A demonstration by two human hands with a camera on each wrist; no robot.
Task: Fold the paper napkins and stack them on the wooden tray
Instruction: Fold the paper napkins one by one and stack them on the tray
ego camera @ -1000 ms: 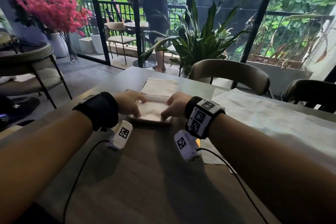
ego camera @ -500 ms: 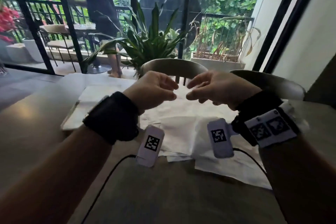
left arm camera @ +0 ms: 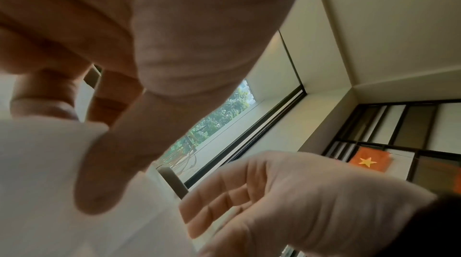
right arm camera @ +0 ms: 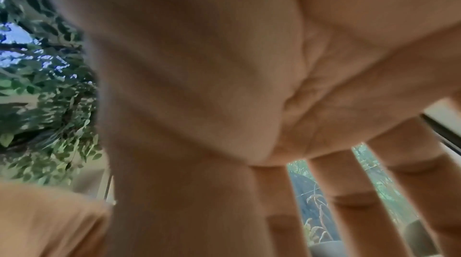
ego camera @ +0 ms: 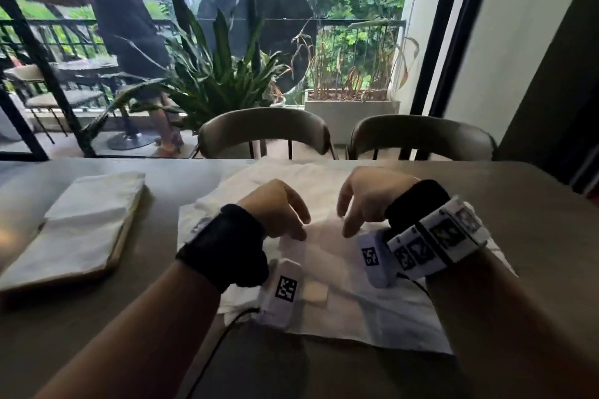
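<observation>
Folded napkins [ego camera: 87, 220] already sit stacked on the wooden tray [ego camera: 124, 244] at the table's left, and now the left hand [ego camera: 275, 210] and right hand [ego camera: 363, 201] drop loose, spread fingers, pinching nothing, onto the unfolded napkins [ego camera: 372, 311] left to fold.

Left hand [ego camera: 275, 207]: palm down, fingers loosely bent, thumb tip [left arm camera: 99, 188] pointing down; black band on wrist. Right hand [ego camera: 366, 197]: level with the left, just beside it, apart; palm down, fingers [right arm camera: 349, 192] spread and nearly straight, holding nothing. Both forearms were extended forward.
</observation>
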